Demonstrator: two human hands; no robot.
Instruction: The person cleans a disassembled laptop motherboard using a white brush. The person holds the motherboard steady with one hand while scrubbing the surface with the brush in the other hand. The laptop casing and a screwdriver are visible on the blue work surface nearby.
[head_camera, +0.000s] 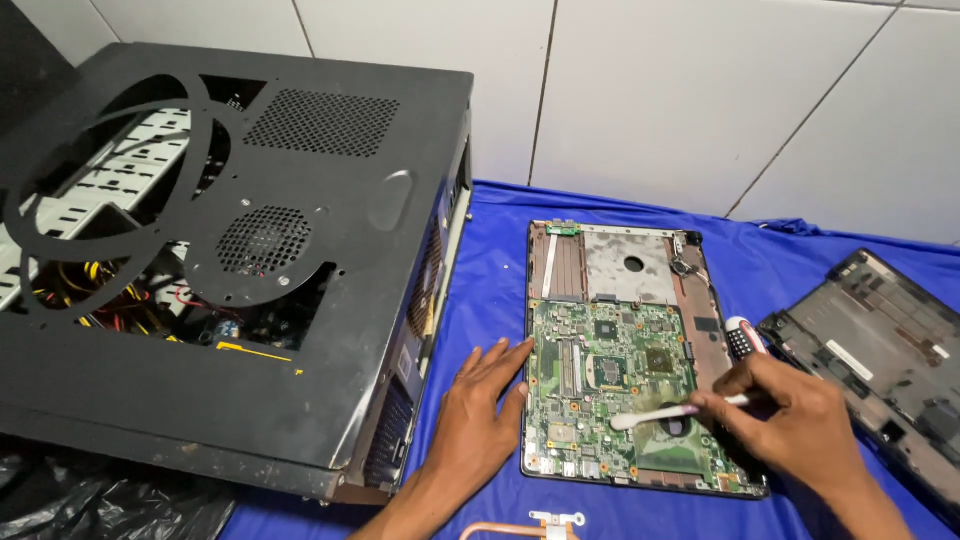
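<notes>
An opened laptop base (640, 262) lies on the blue cloth, its green motherboard (600, 390) exposed. My right hand (790, 420) holds a white brush (650, 417) by the handle, its bristle end resting on the lower middle of the board. My left hand (480, 410) lies flat on the cloth with fingers spread, the fingertips touching the laptop's left edge.
A large black desktop computer case (230, 250) fills the left side, its vented panel showing wires inside. A black laptop bottom cover (880, 350) lies at the right. A small red-and-white object (743, 338) sits beside the laptop. A copper heat pipe (520, 527) lies at the front. White tiled wall behind.
</notes>
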